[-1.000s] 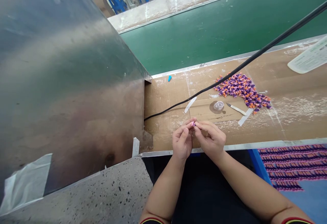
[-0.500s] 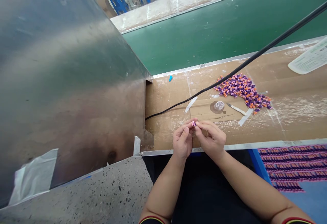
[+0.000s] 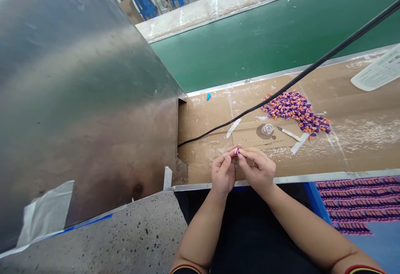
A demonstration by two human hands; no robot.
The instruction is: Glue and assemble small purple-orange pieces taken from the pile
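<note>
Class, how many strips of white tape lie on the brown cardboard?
2. One strip lies beyond the left hand, by the black cable; the other strip lies at the white end of the thin tool, near the purple pile. More could be hidden under the pile.

No words, numbers or brand names can be read. Small print (image 3: 378, 73) is carried by the pale container (image 3: 362, 80), which is cut off by the right edge of the view. The print is set in several close rows running along the container's length, and a few darker marks (image 3: 390, 58) are seen higher up, near that edge. The letters are made illegible by their small size and blur, and the language cannot be told.
</note>
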